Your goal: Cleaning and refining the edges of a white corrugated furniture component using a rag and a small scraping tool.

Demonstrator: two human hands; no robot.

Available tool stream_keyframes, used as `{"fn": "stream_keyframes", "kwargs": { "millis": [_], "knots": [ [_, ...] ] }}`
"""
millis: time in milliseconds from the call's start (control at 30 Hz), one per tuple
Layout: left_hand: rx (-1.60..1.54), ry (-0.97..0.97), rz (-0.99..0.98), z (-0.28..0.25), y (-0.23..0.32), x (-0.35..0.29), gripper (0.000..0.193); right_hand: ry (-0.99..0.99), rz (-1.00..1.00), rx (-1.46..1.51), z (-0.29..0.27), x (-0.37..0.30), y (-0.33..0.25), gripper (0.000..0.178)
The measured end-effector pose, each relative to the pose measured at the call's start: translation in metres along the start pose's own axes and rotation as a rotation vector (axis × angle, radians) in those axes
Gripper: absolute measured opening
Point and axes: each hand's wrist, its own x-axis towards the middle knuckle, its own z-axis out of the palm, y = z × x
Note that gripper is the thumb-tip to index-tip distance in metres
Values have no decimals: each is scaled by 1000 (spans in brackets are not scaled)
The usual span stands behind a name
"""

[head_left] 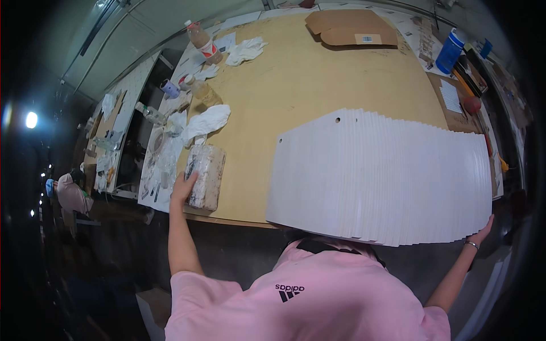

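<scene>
One fanned stack of white sheets (pixel 375 182), too many to count, fills the lower right of the frame, its long axis left to right and its stepped edges spreading rightward. At least two dark holes (pixel 338 120) show along its upper edge. The right hand (pixel 483 232), arm stretched outward, touches the stack's lower right corner; its fingers are mostly hidden, so its grip cannot be told. Left of centre lies one worn, film-covered block (pixel 209 179), long axis nearly vertical, top leaning slightly right. The left hand (pixel 183 187), forearm rising from below, rests partly open against its left side; whether it grips is unclear. Both lie on a tan tabletop (pixel 256 96). One brown cardboard box (pixel 350 25) sits upper right, one blue bottle (pixel 450 52) farther right.
</scene>
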Motion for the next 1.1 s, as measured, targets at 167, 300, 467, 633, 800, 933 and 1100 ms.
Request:
{"fn": "stream_keyframes", "kwargs": {
  "millis": [167,300,467,633,800,933,1100],
  "knots": [
    [40,-17,24,3,51,-31,73,14,-6,-5,-1,-3,-3,53],
    [143,80,22,18,49,-45,70,27,-52,-45,4,-6,-4,53],
    [40,-11,68,37,101,-78,67,62,-53,-55,-3,-2,-6,53],
    [60,-29,59,68,135,-103,65,42,-46,-61,-3,-2,-5,53],
    [79,-71,99,84,155,-115,69,17,-60,-77,2,-10,-5,54],
    [120,-84,136,92,163,-120,73,-62,-56,-68,-9,-5,-6,54],
    [179,-70,109,92,168,-123,74,-3,-62,-59,14,-24,2,54]
  ]
}}
